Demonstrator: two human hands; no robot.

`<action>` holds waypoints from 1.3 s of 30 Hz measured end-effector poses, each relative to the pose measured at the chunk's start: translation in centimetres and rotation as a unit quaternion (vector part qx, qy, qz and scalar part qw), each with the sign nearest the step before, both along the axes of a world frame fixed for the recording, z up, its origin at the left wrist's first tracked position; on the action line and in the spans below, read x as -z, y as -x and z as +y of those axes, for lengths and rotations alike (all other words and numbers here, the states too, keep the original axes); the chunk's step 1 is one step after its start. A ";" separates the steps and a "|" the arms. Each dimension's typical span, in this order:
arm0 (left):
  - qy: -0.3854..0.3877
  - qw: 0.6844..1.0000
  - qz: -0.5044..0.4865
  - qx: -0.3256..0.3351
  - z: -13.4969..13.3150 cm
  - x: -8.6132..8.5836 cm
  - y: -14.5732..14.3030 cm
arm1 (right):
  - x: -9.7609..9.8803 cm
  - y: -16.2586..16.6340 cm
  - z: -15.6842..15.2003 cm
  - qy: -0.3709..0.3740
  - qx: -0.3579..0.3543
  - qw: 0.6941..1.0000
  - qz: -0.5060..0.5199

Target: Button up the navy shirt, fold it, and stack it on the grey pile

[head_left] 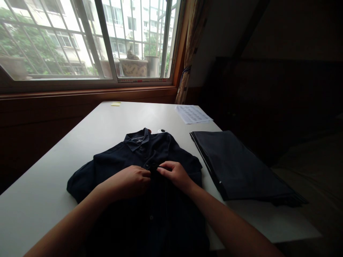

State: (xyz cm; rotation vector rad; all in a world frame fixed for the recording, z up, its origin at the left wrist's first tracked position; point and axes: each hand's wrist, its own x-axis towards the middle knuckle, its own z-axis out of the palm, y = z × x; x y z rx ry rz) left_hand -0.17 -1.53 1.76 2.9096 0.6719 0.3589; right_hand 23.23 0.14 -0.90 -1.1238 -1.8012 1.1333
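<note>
Shirt (139, 167), dark and collared, flat on the worktop (80, 142), pinched at the front placket by left hand (131, 182) and right hand (174, 173), fingertips meeting over a button. Best kept taut and aligned there, well clear of the folded dark cloth (235, 164) off to the right hand's side.
</note>
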 end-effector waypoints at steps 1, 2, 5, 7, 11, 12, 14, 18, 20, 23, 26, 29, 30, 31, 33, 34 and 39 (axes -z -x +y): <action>-0.005 1.000 0.002 0.001 0.0 -0.2 0.0 | 0.0 0.0 0.0 0.003 0.000 1.000 0.002; -0.012 1.000 0.003 0.002 0.0 -0.5 0.0 | 0.0 0.0 0.0 0.007 -0.002 1.000 0.004; -0.046 0.999 -0.010 -0.004 -0.1 -1.4 0.1 | 0.1 -0.1 0.1 0.022 -0.010 1.000 0.008; -0.073 0.997 -0.035 -0.013 0.0 -1.6 0.2 | 0.2 -0.2 0.1 0.037 -0.012 0.999 0.011; -0.115 0.990 -0.075 -0.026 0.2 -1.3 0.1 | 0.2 -0.3 0.0 0.072 -0.013 0.997 0.028; -0.126 0.988 -0.080 -0.027 0.3 -1.1 0.0 | 0.1 -0.3 0.0 0.076 -0.014 0.996 0.034; -0.146 0.985 -0.087 -0.030 0.4 -0.7 -0.2 | 0.1 -0.3 -0.1 0.083 -0.014 0.995 0.047; -0.174 0.980 -0.097 -0.027 0.6 -0.1 -0.4 | 0.1 -0.2 -0.2 0.097 -0.013 0.993 0.061; -0.180 0.978 -0.103 -0.024 0.6 0.1 -0.5 | 0.2 -0.2 -0.2 0.096 -0.018 0.994 0.057; -0.183 0.977 -0.107 -0.025 0.7 0.2 -0.4 | 0.3 -0.2 -0.3 0.088 -0.027 0.995 0.049; -0.184 0.977 -0.106 -0.029 0.7 0.2 -0.5 | 0.4 -0.2 -0.3 0.078 -0.027 0.996 0.041; -0.189 0.976 -0.100 -0.032 0.7 0.2 -0.5 | 0.4 -0.2 -0.3 0.075 -0.025 0.996 0.037; -0.192 0.976 -0.099 -0.032 0.7 0.2 -0.6 | 0.4 -0.2 -0.3 0.077 -0.026 0.996 0.038; -0.194 0.976 -0.098 -0.031 0.7 0.2 -0.6 | 0.5 -0.2 -0.3 0.081 -0.027 0.996 0.039; -0.199 0.974 -0.100 -0.029 0.7 0.2 -0.7 | 0.5 -0.2 -0.3 0.092 -0.028 0.994 0.045; -0.202 0.974 -0.101 -0.027 0.7 0.2 -0.7 | 0.4 -0.2 -0.3 0.097 -0.029 0.994 0.048; -0.213 0.972 -0.099 -0.027 0.7 0.2 -0.9 | 0.4 -0.1 -0.3 0.112 -0.028 0.992 0.059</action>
